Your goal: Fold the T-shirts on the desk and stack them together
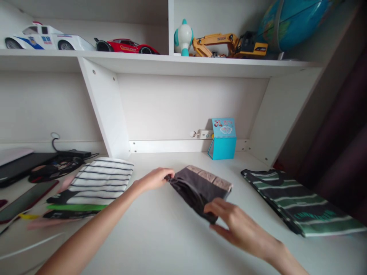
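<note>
A folded dark grey garment (200, 183) with a brownish patterned band lies at the middle of the white desk (160, 236), its near edge lifted and gaping. At its left corner, my left hand (159, 177) is closed, pinching the dark fabric. My right hand (235, 221) grips the near right corner between thumb and fingers. Whether the garment is a shirt or shorts, I cannot tell. To the right lies a folded green, black and white striped shirt (304, 202). A white garment with dark stripes (100, 177) lies folded on the left, on top of other cloth.
A blue desk calendar (224, 147) stands at the back beside a power strip (205, 134). Cables (61, 168), a black laptop-like slab (24, 166) and a phone (27, 200) lie at left. Toy cars (126, 46), a toy excavator (223, 41) and a globe (295, 25) occupy the shelf above.
</note>
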A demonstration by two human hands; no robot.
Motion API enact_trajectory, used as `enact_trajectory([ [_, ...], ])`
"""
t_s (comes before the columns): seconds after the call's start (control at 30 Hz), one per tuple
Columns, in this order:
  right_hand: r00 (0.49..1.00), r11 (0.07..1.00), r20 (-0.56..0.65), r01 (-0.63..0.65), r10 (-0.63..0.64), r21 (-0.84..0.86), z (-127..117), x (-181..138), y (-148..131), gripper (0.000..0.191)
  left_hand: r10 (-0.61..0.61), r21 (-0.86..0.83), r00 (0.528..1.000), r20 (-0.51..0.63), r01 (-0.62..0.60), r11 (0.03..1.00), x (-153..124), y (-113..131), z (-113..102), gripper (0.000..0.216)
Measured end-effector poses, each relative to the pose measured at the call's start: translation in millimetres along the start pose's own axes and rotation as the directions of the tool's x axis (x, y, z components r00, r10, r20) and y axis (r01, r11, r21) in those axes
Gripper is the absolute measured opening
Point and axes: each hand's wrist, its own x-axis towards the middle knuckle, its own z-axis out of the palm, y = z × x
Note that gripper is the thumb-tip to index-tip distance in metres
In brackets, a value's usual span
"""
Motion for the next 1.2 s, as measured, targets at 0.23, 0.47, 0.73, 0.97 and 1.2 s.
enact_trajectory([
  [0.23, 0.983, 0.982, -0.002, -0.181, 0.182, 0.055, 15, 1, 63, 0.029, 0.105, 0.037, 0.994, 0.025, -0.106, 0.994, -12, 53, 42, 0.039],
  [0.47, 0.952, 0.930, -0.028, -0.305, 0.306, -0.204, 50, -17, 102, 0.029, 0.178, 0.059, 0.966, 0.186, -0.192, 0.980, -21, 108, 77, 0.033],
  [0.73, 0.993, 0.974, 0.048, -0.096, 0.108, -0.206, 73, -29, -1, 0.032, -0.051, 0.239, 0.999, -0.005, 0.051, 0.970, -4, 40, 74, 0.035],
  [0.97, 0.932, 0.912, 0.022, -0.349, 0.362, -0.217, 55, 30, 88, 0.064, -0.293, 0.254, 0.956, -0.026, 0.290, 0.923, 5, 27, 104, 0.091],
  [1.2, 0.876, 0.877, 0.132, -0.434, 0.465, -0.208, 79, 68, 147, 0.070, -0.292, 0.200, 0.953, 0.084, 0.271, 0.941, 32, -1, 96, 0.097],
])
